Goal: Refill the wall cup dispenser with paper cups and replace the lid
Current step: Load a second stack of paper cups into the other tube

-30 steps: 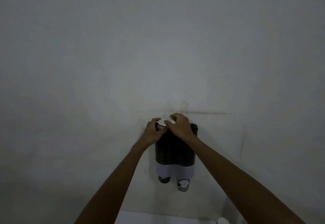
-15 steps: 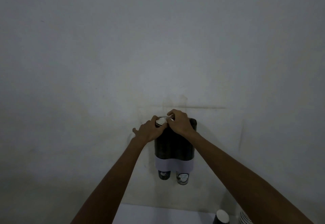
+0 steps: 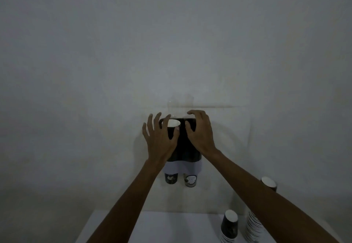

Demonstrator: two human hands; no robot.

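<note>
A dark two-tube cup dispenser [image 3: 185,151] with a pale band at its base hangs on the wall. The white inside of a paper cup [image 3: 173,123] shows at the top of the left tube. Two dark cups [image 3: 171,178] poke out below the tubes. My left hand [image 3: 160,137] is in front of the left tube, fingers spread, holding nothing. My right hand [image 3: 200,130] hovers over the right tube, fingers curled and apart, also holding nothing. A faint clear lid [image 3: 180,102] seems to stand upright above the dispenser.
A white table [image 3: 171,225] sits below the dispenser. On its right side stand a short stack of dark cups [image 3: 229,225], a taller stack of cups [image 3: 254,227] and a single dark cup [image 3: 269,184] near the wall.
Both hands have let go of the cup at the left tube's top and opened up, drawing back slightly. The camera has tilted down, showing the table and cup stacks.
</note>
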